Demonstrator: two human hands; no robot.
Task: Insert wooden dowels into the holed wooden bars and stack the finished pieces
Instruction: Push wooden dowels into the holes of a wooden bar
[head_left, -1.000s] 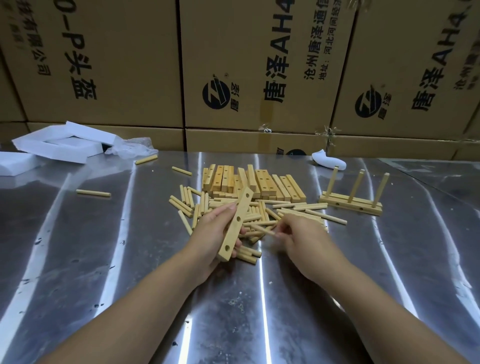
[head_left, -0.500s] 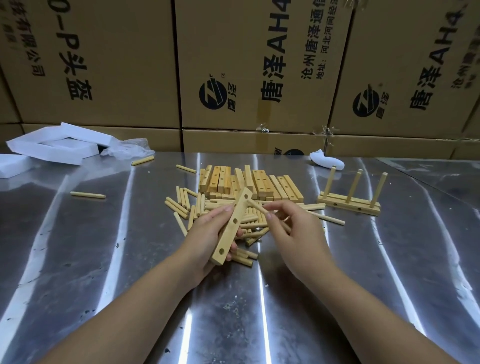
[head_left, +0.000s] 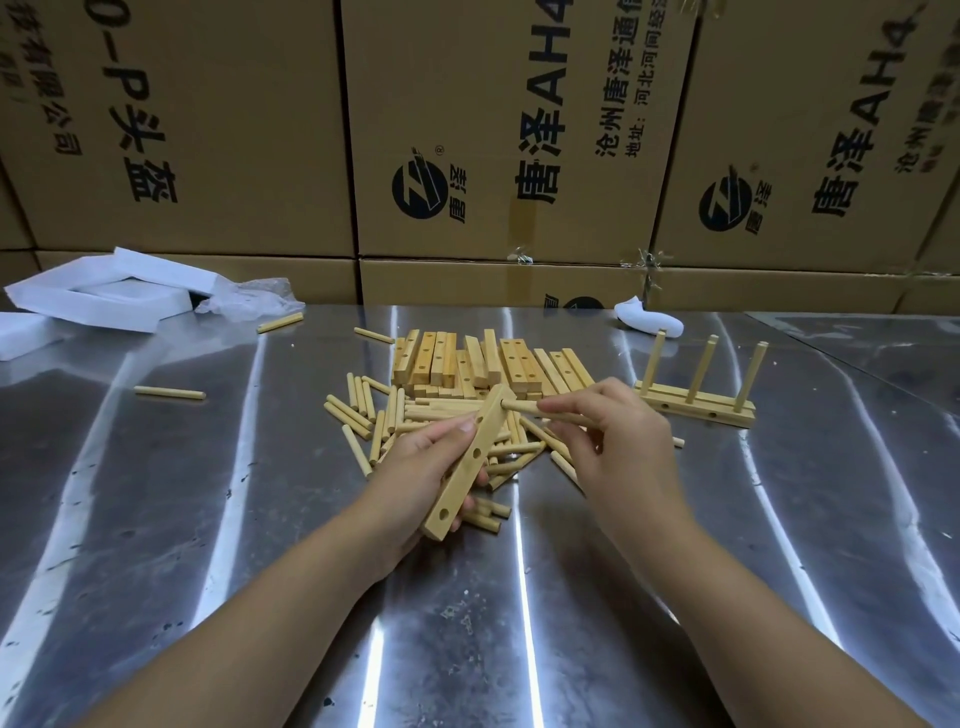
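Your left hand (head_left: 415, 467) gripped the pale holed wooden bar (head_left: 469, 460); your right hand (head_left: 618, 452) pinched the round wooden dowel (head_left: 519, 407); a skewed entry could have jammed it.

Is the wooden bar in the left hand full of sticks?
No, the pale holed wooden bar in the left hand shows empty holes; the right hand holds one wooden dowel at its top hole.

Rear of dowel (head_left: 522, 408) hidden, prob. half, under right-hand fingers (head_left: 576, 399).
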